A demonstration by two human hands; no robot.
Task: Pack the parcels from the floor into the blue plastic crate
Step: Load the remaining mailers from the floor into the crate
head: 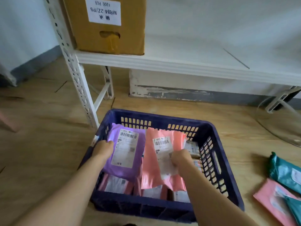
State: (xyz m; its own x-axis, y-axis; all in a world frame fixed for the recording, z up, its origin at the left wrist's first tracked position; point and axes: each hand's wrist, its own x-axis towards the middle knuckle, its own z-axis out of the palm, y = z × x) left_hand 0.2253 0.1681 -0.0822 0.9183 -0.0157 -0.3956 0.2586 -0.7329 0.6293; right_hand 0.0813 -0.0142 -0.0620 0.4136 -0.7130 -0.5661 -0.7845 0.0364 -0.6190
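The blue plastic crate [226, 162] stands on the wooden floor in front of me. Inside it, a purple parcel [140, 160] lies on the left and a pink parcel [151, 168] on the right, both with white labels face up. My left hand [104, 148] grips the purple parcel's left edge. My right hand [180, 157] pinches the pink parcel at its label. More parcels lie underneath, partly hidden. On the floor to the right lie a teal parcel [283, 173] and a pink parcel [275, 203].
A white metal shelf [162, 62] stands just behind the crate, its upright post [81, 90] near the crate's far left corner. A cardboard box [110, 25] sits on the shelf. Clear plastic sheeting [280, 124] lies on the floor at far right.
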